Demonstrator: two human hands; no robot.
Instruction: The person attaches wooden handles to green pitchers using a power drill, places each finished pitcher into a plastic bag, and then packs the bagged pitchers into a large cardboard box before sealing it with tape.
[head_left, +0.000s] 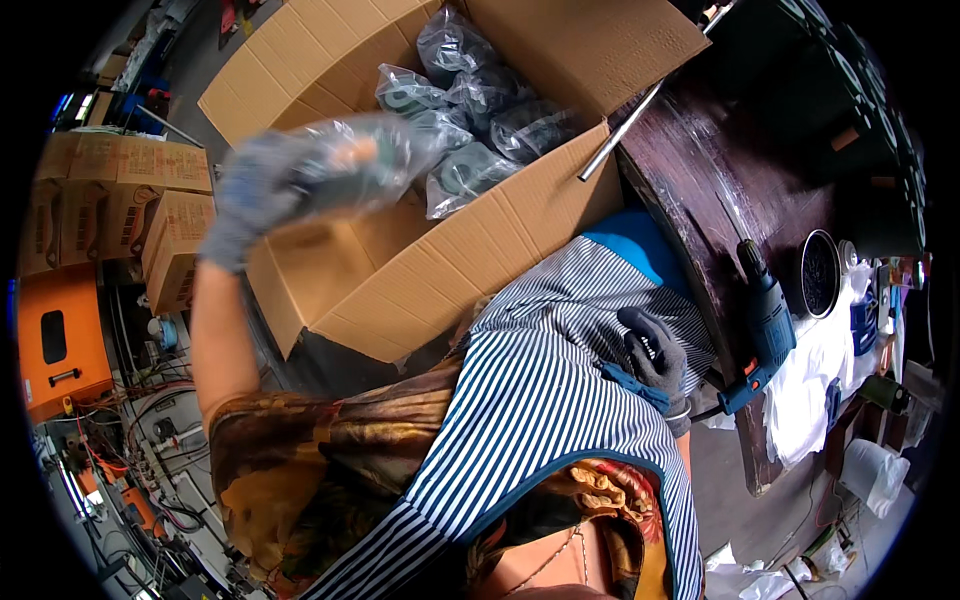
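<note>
My left hand [250,200], in a grey work glove, is raised over the left side of an open cardboard box [430,270]. It grips a clear plastic bag [365,160] with a dark green part and something orange inside, smeared by motion. Several similar bagged green parts [465,170] lie at the far end of the box. My right hand [655,355], gloved in grey with a dark palm, rests against my striped apron [540,390]. Its fingers curl inward, and I cannot make out whether anything is in them.
On the dark table [690,160] at right lie a blue power drill [768,325], a round tin [820,275] of small dark pieces and a metal rod [630,125]. Dark green stacked parts [850,140] stand behind. Closed cartons [130,195] and an orange machine cabinet [65,330] are at left.
</note>
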